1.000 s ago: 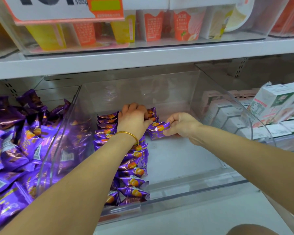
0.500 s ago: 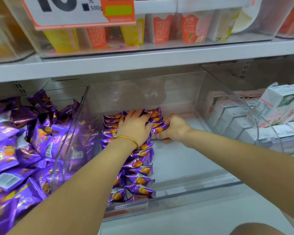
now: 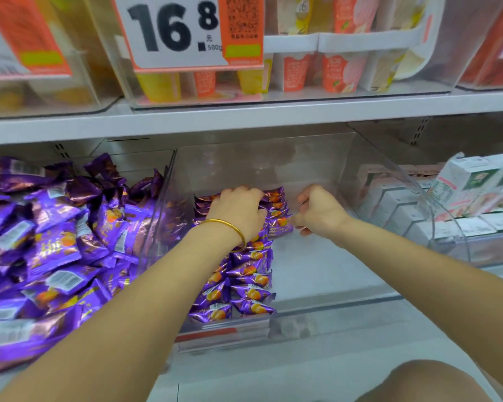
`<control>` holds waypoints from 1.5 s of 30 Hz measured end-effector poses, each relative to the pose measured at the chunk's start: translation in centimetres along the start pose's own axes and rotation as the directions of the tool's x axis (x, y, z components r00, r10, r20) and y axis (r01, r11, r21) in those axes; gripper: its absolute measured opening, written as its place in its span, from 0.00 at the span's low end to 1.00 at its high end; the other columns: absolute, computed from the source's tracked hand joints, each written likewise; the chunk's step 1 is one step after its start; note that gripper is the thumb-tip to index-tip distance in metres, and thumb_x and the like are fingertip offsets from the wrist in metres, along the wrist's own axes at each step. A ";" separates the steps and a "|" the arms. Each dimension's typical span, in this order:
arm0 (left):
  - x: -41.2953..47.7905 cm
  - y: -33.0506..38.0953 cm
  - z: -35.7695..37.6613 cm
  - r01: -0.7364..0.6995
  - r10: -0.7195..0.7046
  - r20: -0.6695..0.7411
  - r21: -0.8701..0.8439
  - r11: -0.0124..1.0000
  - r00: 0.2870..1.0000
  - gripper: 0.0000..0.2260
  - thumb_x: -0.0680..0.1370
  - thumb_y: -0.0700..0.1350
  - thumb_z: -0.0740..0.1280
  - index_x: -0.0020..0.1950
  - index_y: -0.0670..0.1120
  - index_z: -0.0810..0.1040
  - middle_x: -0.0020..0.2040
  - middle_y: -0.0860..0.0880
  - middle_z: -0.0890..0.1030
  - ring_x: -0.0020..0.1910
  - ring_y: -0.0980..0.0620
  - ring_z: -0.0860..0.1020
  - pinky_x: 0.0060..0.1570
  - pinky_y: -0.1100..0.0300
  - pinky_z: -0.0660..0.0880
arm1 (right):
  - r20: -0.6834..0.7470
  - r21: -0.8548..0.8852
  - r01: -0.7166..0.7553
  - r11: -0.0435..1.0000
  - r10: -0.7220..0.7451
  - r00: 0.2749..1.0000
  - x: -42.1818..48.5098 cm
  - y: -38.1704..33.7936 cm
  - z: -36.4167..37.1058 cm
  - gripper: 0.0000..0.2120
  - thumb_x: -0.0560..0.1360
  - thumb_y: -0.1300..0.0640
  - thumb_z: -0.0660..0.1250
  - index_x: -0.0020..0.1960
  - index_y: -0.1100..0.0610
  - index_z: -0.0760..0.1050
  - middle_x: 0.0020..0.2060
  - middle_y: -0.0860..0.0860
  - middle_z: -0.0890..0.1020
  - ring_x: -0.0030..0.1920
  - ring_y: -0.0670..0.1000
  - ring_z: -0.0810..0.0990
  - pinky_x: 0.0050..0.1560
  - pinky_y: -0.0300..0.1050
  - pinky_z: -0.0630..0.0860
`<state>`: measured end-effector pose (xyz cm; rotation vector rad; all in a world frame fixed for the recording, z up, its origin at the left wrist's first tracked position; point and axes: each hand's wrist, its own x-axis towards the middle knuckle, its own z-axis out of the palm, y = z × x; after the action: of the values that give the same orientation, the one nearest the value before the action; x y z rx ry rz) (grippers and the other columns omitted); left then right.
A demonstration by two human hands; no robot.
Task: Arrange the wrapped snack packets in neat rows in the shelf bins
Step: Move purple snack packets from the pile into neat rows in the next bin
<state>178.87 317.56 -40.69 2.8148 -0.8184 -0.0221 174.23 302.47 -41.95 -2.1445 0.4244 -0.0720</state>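
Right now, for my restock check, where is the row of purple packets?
In the head view, the row of purple packets lines the left wall of the clear middle bin, its far end under the left hand.

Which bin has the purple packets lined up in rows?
The middle clear bin: its packets stand in rows, while the left bin holds a loose heap.

The left hand [image 3: 238, 207] seemingly hides most rear packets [image 3: 275, 198].

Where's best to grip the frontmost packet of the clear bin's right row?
Probably its right crimped end, coming from the right: the packet is hemmed by a neighbour on its left, while that end juts over the bare floor of the bin.
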 end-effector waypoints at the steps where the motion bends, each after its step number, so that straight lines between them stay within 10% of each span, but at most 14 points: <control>1: -0.8 0.3 -0.9 -0.035 0.035 -0.011 -0.008 0.999 0.999 0.17 0.79 0.48 0.60 0.66 0.46 0.72 0.62 0.44 0.75 0.62 0.41 0.71 0.62 0.46 0.70 | -0.031 -0.013 0.060 0.998 -0.060 0.998 -0.6 -0.7 0.0 0.17 0.70 0.67 0.71 0.52 0.60 0.65 0.37 0.51 0.69 0.39 0.56 0.76 0.43 0.55 0.77; 8: -11.5 -1.7 -7.0 -0.219 0.183 -0.370 -0.059 0.974 0.911 0.19 0.73 0.51 0.57 0.58 0.46 0.78 0.58 0.47 0.79 0.61 0.45 0.73 0.62 0.50 0.69 | -0.071 0.009 0.436 0.900 -0.435 0.898 -7.7 -7.9 2.1 0.10 0.72 0.64 0.69 0.49 0.55 0.72 0.46 0.51 0.78 0.38 0.51 0.78 0.42 0.41 0.74; 14: -15.5 -11.8 -8.7 0.019 -0.013 -0.537 0.005 1.000 0.843 0.18 0.71 0.48 0.58 0.53 0.44 0.81 0.57 0.42 0.79 0.59 0.40 0.75 0.61 0.52 0.65 | 0.034 -0.144 0.671 0.727 -0.674 0.738 -11.2 -13.2 6.4 0.10 0.72 0.64 0.67 0.50 0.52 0.77 0.47 0.50 0.76 0.47 0.50 0.77 0.51 0.41 0.72; 23: -16.5 -16.7 -7.4 0.114 -0.145 -0.573 -0.090 0.989 0.807 0.21 0.72 0.46 0.61 0.62 0.39 0.76 0.63 0.39 0.75 0.63 0.38 0.72 0.63 0.50 0.64 | 0.215 -0.807 0.439 0.395 -0.496 0.841 -8.0 -17.8 13.6 0.21 0.78 0.37 0.53 0.57 0.51 0.73 0.55 0.53 0.78 0.60 0.56 0.73 0.60 0.55 0.62; 32: -15.1 -15.8 -7.9 0.330 -0.266 -0.457 0.065 0.942 0.849 0.28 0.77 0.58 0.59 0.74 0.49 0.60 0.71 0.49 0.67 0.65 0.42 0.64 0.60 0.49 0.63 | 0.216 -0.605 0.439 0.664 -0.394 0.893 -7.0 -18.1 14.0 0.17 0.71 0.40 0.69 0.50 0.53 0.76 0.43 0.48 0.77 0.50 0.53 0.76 0.50 0.49 0.69; 41: -14.3 -14.5 -7.1 0.348 -0.281 -0.499 0.044 0.936 0.820 0.20 0.71 0.53 0.66 0.63 0.54 0.73 0.58 0.49 0.74 0.59 0.43 0.67 0.53 0.51 0.60 | -0.038 -0.218 0.596 0.773 -0.616 0.786 -8.1 -16.7 10.7 0.11 0.68 0.49 0.73 0.47 0.51 0.79 0.37 0.45 0.70 0.33 0.41 0.69 0.36 0.30 0.65; 45: -13.9 -14.0 -7.4 0.242 -0.219 -0.592 -0.041 0.969 0.775 0.12 0.76 0.51 0.63 0.58 0.52 0.74 0.52 0.49 0.78 0.57 0.44 0.70 0.53 0.51 0.61 | -0.028 0.077 0.582 0.810 -0.582 0.813 -8.1 -15.7 10.4 0.10 0.66 0.51 0.76 0.45 0.51 0.81 0.36 0.51 0.76 0.31 0.44 0.69 0.36 0.37 0.67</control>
<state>175.07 337.93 -36.95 2.6692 -0.3192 0.8062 173.10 321.51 -34.38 -2.1192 -0.2530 -0.4344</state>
